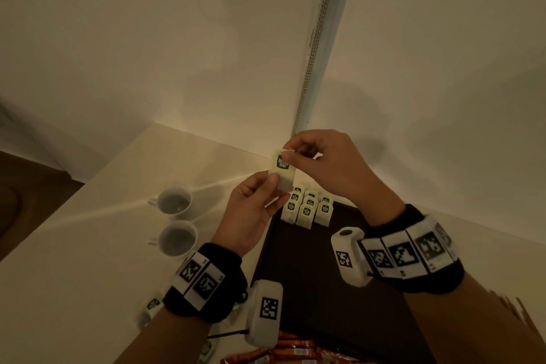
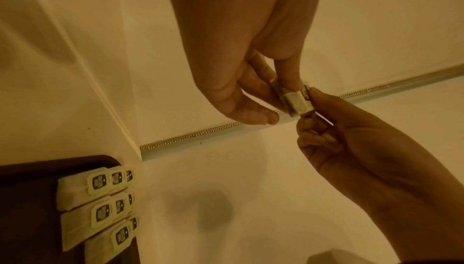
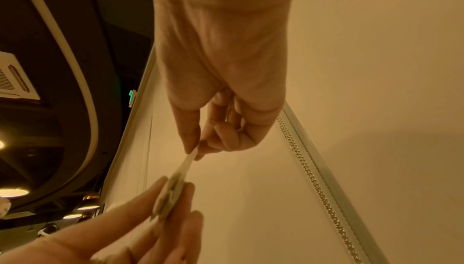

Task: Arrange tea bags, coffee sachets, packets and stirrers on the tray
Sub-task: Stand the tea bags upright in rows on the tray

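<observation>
A pale green tea bag (image 1: 282,169) with a dark label hangs above the far left corner of the dark brown tray (image 1: 310,301). My left hand (image 1: 274,180) pinches its lower edge, and my right hand (image 1: 288,154) pinches its top tag. In the left wrist view the tea bag (image 2: 297,103) sits between my left hand (image 2: 283,97) and my right hand (image 2: 310,99). In the right wrist view my right hand (image 3: 194,153) pinches the tag of the tea bag (image 3: 170,194). Several tea bags (image 1: 307,208) lie in neat rows in the tray's far left corner.
Two white cups (image 1: 174,201) (image 1: 177,238) stand on the white counter left of the tray. Orange-red sachets (image 1: 283,349) lie at the tray's near edge, and loose tea bags (image 1: 150,304) lie near my left forearm. Walls meet in a corner behind the tray.
</observation>
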